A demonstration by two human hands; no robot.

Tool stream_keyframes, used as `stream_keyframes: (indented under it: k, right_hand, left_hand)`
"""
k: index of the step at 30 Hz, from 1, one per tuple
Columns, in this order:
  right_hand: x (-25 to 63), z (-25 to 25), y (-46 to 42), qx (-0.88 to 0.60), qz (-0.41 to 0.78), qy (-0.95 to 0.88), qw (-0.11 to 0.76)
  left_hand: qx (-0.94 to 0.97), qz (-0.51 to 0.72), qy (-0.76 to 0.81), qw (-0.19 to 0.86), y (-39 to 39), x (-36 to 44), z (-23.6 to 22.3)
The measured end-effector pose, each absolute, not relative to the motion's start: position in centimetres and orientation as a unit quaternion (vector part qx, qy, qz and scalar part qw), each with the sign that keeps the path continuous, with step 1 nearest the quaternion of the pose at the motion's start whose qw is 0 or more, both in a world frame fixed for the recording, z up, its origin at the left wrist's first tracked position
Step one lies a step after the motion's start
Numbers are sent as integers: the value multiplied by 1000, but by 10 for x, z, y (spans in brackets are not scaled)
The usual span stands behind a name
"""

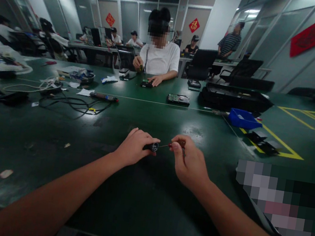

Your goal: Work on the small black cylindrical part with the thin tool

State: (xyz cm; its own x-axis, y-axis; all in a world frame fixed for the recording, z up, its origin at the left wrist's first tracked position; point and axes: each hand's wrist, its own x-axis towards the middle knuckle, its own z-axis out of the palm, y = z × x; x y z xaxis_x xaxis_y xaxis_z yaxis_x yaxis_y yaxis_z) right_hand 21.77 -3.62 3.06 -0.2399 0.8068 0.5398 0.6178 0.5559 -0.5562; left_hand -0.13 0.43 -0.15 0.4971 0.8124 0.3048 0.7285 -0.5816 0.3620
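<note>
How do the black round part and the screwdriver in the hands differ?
The round part is black and thick; the screwdriver is thin-shafted and reddish-handled. The left hand holds the round part, the right hand the screwdriver. Both are hand-held.

The worktop (138, 202) is dark green, with yellow lines (290, 156) right of the blue tray (244, 119), a black case (235, 98) behind the tray and a green-and-silver drive (178, 99) left of it. Nearer than the tray, the cylinder (153, 147) is black with a greyish end, the screwdriver (182, 143) reddish-brown. Beyond it, one shirt (162, 59) is plain white, another striped.
</note>
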Motion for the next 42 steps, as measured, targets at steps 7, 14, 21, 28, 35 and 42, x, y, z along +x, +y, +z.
stream_keyframes:
  k: [7,14,21,28,35,42]
  right_hand:
    - [217,33,-36,-456,121,-790,392]
    - [217,35,-35,-467,92,-803,359]
    - [220,37,-33,-493,45,-781,380]
    - [218,35,-31,-485,69,-806,334]
    - [212,19,-28,-531,90,-826,166]
    - [208,12,-22,-496,120,-850,135]
  left_hand:
    - [863,216,446,93,4,-1,-2]
    - [867,203,447,86,8,-2,-7]
    - [851,231,462,90,8,-3,-5]
    - [808,340,470,104,6,-3,0]
    - [804,345,472,111,4,-2,1]
    - [809,334,473,106,6,-2,-1]
